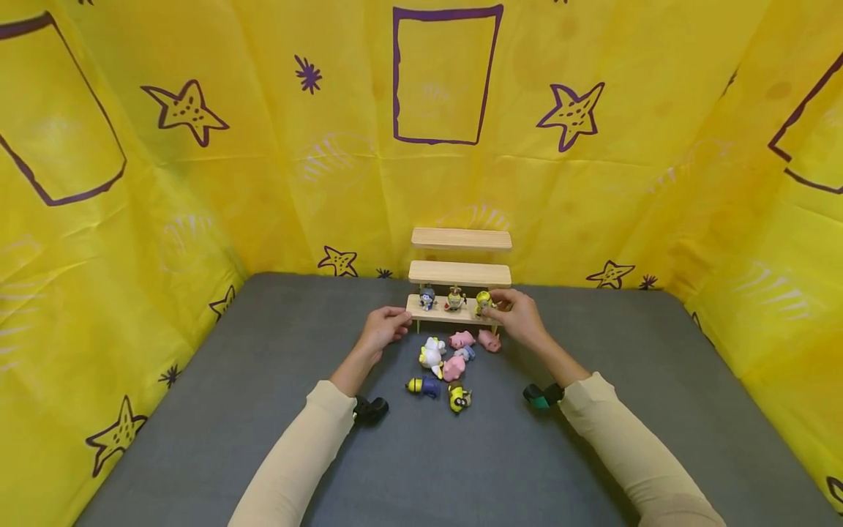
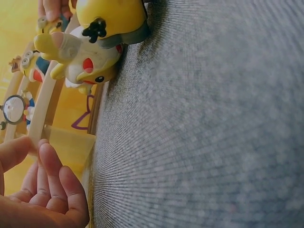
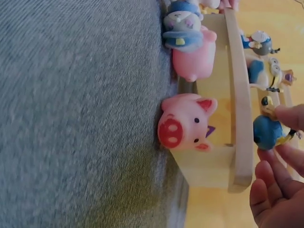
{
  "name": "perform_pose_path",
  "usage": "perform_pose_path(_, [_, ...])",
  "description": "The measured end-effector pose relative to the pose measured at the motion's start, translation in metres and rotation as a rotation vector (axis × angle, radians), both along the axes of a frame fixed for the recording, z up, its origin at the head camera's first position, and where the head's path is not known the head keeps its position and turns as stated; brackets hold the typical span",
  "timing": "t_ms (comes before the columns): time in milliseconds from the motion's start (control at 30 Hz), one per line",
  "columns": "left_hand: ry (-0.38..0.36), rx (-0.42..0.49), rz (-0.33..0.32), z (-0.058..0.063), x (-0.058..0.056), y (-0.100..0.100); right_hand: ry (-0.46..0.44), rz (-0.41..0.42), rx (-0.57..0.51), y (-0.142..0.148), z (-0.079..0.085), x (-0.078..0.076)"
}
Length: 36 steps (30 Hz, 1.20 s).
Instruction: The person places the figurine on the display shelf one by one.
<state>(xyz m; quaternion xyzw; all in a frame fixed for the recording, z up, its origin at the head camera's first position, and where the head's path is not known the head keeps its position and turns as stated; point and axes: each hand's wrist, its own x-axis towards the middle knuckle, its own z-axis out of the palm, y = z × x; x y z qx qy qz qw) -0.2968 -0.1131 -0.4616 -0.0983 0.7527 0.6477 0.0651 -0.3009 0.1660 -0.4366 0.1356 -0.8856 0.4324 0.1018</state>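
A wooden three-step display stand [image 1: 460, 274] is at the back of the table. My left hand [image 1: 384, 329] pinches the left end of its lowest step, thumb and fingertips at the board's edge in the left wrist view. At that step's right end, my right hand [image 1: 520, 316] holds a yellow minion figurine [image 3: 267, 130] with blue overalls between thumb and fingers. A crowned minion figurine [image 1: 454, 298] stands mid-step, with a grey-and-blue figurine [image 1: 427, 298] to its left. The two upper steps are bare.
Several figurines lie before the stand: a pink pig [image 3: 185, 122], a white-and-yellow figure [image 1: 432, 353], a grey-blue figure [image 3: 183, 24], a yellow-and-blue figure [image 1: 424, 386] and a yellow-and-black one [image 1: 459, 397]. A yellow patterned cloth [image 1: 369, 190] hangs behind the grey table [image 1: 276, 366].
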Motion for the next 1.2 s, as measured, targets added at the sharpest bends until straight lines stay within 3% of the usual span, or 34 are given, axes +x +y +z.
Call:
perform_pose_path(167, [-0.011,-0.012,-0.006,-0.0035,0.0026,0.0011,0.018,0.029,0.045,0.0031,-0.0051,0.0017])
perform_pose_path(333, [-0.007,-0.005,-0.005,-0.0056,0.002,0.0013,0.067,0.045,0.01,0.0035,-0.0083,0.0009])
perform_pose_path(900, [-0.01,-0.002,-0.008,-0.0024,-0.0002,0.0005,0.004,-0.048,-0.063,-0.0022,-0.0071,-0.0001])
perform_pose_path(1200, [-0.005,0.0,-0.007,-0.0015,-0.0029,-0.0001,0.004,-0.03,-0.07,-0.0011,-0.0049,-0.0025])
